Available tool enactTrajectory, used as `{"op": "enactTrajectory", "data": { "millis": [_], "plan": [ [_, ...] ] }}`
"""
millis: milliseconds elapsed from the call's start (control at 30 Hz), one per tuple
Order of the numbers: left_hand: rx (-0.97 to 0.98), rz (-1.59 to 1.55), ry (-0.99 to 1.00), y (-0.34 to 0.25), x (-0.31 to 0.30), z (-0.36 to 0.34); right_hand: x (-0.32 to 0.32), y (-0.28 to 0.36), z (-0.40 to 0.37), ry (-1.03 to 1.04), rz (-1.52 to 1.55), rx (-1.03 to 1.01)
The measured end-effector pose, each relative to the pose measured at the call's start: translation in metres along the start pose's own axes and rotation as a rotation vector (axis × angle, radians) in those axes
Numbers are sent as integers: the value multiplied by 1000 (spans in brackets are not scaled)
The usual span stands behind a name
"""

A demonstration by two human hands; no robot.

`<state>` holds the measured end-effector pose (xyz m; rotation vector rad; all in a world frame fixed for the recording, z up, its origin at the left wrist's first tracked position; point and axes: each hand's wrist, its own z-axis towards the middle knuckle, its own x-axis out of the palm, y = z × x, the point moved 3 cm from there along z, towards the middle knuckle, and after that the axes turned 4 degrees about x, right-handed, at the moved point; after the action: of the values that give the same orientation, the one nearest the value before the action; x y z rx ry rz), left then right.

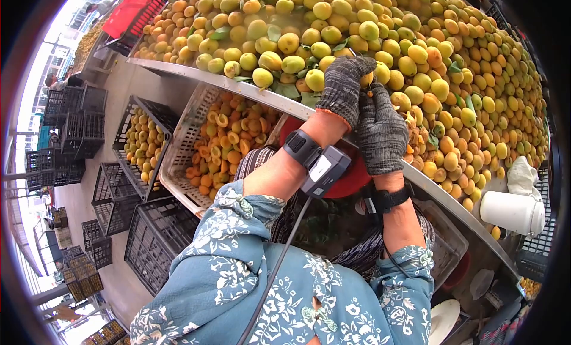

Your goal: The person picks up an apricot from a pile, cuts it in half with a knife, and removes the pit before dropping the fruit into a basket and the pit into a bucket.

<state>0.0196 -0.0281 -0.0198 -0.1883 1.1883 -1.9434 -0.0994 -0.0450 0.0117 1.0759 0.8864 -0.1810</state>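
Observation:
Both hands wear dark grey knit gloves and meet over the near edge of a table heaped with apricots. My left hand (345, 88) is curled with its fingers closed around an apricot (367, 80), of which only a yellow-orange part shows. A thin pale tip (352, 51) sticks out above the left fingers. My right hand (380, 128) is closed too, its fingertips right at the same fruit, with a bit of orange flesh by them; I cannot tell what else it grips. Torn orange scraps (416, 134) lie on the heap beside the right hand.
A metal table edge (208, 79) runs below the hands. At the left, a white basket (178, 144) holds halved apricots, and a black crate (162, 116) holds whole ones. More black crates (157, 241) stand on the floor. A white jug (505, 212) lies at the right.

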Motion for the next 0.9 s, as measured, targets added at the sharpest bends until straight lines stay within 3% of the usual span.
{"op": "enactTrajectory", "data": {
  "millis": [33,67,133,167,267,300,367,533,600,633,700,733,800,867,900],
  "plan": [
    [-138,-361,-80,-4,1,2,0,-4,2,-5,-13,-28],
    [-131,-363,-80,-10,-2,6,1,-9,5,-11,-14,-32],
    [-723,-1414,-115,-13,1,4,7,-26,10,126,650,109],
    [-662,-1503,-19,-18,0,5,5,-33,12,182,649,94],
    [-561,-1347,127,-18,1,6,6,-50,11,165,645,-61],
    [-560,-1346,125,-18,1,4,22,-53,7,66,991,116],
    [-692,-1553,94,-33,0,1,26,-47,4,94,1028,158],
    [-741,-1544,22,-18,10,-2,16,-38,1,186,1158,328],
    [-763,-1549,-6,-8,13,-3,0,-27,6,225,708,235],
    [-753,-1499,-24,-7,13,-3,2,-29,5,224,711,234],
    [-745,-1450,-41,-5,12,-3,1,-25,0,-8,414,-240],
    [-706,-1383,-74,-6,10,-2,2,-22,-1,-8,415,-238],
    [-671,-1316,-109,-10,6,-4,4,-18,-1,4,575,-8],
    [-573,-1049,-144,-23,-1,-6,-1,-10,-4,-8,493,-44],
    [-394,-900,-123,-12,2,-7,-2,-9,-4,8,489,-18]
  ]
}}
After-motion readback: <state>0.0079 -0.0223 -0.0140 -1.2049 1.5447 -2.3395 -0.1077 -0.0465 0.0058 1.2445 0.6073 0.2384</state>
